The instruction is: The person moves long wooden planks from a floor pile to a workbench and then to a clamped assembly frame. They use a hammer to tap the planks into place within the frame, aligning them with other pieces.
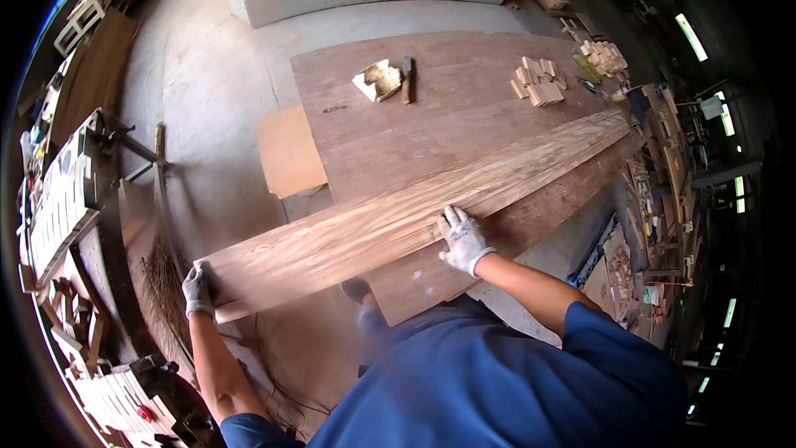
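Gloved left hand (197, 288) curls around the end of a long board (348, 228) jutting past the left edge of the bench (365, 149), right hand (463, 242) spread on top, handling seemingly midway: board laid across, neither hand free.

A long wooden plank (348, 236) (streaky-grained, pale brown) lies slantwise across the brown tabletop (439, 137).
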